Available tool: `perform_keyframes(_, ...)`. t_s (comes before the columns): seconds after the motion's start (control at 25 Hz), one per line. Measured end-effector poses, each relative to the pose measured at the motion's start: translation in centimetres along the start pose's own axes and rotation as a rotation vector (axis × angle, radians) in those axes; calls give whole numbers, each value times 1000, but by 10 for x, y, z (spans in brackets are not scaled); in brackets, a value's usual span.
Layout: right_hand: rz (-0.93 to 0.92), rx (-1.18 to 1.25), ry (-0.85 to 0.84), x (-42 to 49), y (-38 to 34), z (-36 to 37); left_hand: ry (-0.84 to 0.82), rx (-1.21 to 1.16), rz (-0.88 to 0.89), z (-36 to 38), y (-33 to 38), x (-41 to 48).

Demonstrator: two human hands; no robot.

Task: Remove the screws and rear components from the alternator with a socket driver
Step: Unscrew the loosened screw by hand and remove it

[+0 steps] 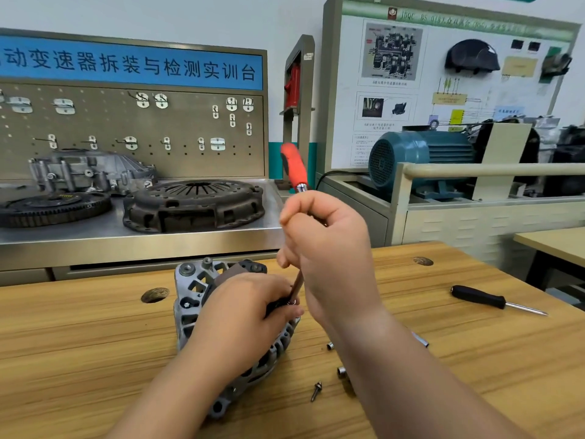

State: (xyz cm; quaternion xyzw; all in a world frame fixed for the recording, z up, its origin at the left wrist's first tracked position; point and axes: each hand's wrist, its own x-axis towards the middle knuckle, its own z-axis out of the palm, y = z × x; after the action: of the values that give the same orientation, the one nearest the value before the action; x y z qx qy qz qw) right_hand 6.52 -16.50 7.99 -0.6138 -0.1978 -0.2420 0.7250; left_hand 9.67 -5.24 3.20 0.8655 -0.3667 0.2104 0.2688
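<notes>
An automotive training workshop: pegboard bench (133, 122) with clutch parts (194, 204), wall teaching panel (443, 74), blue electric motor (421, 160)

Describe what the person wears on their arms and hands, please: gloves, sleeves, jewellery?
Nothing worn shows: the left hand and right hand have no gloves or visible rings, and no sleeve, watch or band appears anywhere up to the picture's edge.

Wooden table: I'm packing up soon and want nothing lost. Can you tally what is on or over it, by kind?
Alternator: 1
Drivers: 2 (red-handled socket driver in the right hand, black-handled screwdriver)
Loose screw: 1
Small silver sockets: 2
Silver piece half hidden by the right forearm: 1
Total: 7
</notes>
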Motion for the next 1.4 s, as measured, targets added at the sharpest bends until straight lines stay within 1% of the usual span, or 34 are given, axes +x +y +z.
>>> perform_keyframes(0.04,20,-21,-84,2,-3,-3,-2,6,-9,-1,0,-1)
perform_keyframes(0.08,60,-28,-245,7,-8,-7,7,-8,-11,-1,-1,-1)
perform_keyframes(0.16,171,20,-634,17,-21,-18,11,-47,-12,-2,-2,-3)
perform_keyframes(0.2,209,58,-751,20,-25,-22,4,-49,-11,-4,0,-3)
perform_keyframes(0.24,219,77,-782,22,-26,-24,-5,-54,-7,-4,0,-4)
perform_keyframes(0.28,215,75,-737,23,-24,-23,-5,-48,-17,-3,0,-3)
perform_keyframes(0.32,199,62,-630,20,-20,-18,-2,-42,-22,-2,0,-4)
perform_keyframes(0.36,165,40,-474,16,-14,-11,0,-39,-23,-3,0,-3)
perform_keyframes(0.44,45,22,-110,2,-5,0,-1,-39,-11,-3,2,0)
perform_keyframes(0.48,2,26,3,-2,-2,4,-11,-29,-1,-2,2,0)
perform_keyframes(0.52,-17,29,46,-3,0,5,-21,-17,-8,-2,2,0)
perform_keyframes(0.56,-3,25,15,-2,-2,2,-18,-4,-8,-2,1,0)
perform_keyframes(0.6,37,17,-103,2,-5,-3,-13,0,-7,-2,1,-1)
perform_keyframes(0.68,163,35,-506,13,-18,-14,-13,-19,-14,-4,-1,-2)
perform_keyframes(0.72,213,59,-675,17,-24,-18,-11,-21,-6,-5,-1,-3)
perform_keyframes(0.76,236,82,-749,20,-26,-21,-26,-21,-3,-5,0,-3)
perform_keyframes(0.8,238,100,-747,22,-25,-22,-25,-27,-2,-4,-1,-4)
perform_keyframes(0.84,235,122,-687,22,-21,-20,-32,-12,-14,-4,0,-3)
perform_keyframes(0.88,208,125,-568,18,-17,-16,-23,-7,-14,-4,-1,-3)
perform_keyframes(1.0,12,41,-84,-2,-3,-1,-25,12,-6,-2,0,0)
perform_keyframes(1.04,-24,25,-9,-6,-1,1,-34,18,-4,-2,-1,0)
perform_keyframes(1.08,-30,15,-15,-6,0,0,-37,25,-11,-2,0,0)
perform_keyframes(1.12,2,5,-118,-2,-4,-4,-26,7,-19,-2,-1,0)
perform_keyframes(1.2,138,54,-528,10,-17,-14,-8,-29,-22,-3,-2,-1)
perform_keyframes(1.24,197,107,-693,15,-24,-19,-13,-28,-19,-4,-1,-2)
perform_keyframes(1.28,222,142,-748,18,-26,-22,-35,-35,-17,-4,-1,-3)
perform_keyframes(1.32,216,145,-721,20,-24,-22,-54,-24,-19,-5,0,-3)
perform_keyframes(1.36,197,126,-621,19,-19,-19,-68,-23,-22,-6,0,-2)
perform_keyframes(1.4,149,90,-465,14,-13,-15,-62,-16,-11,-7,1,-2)
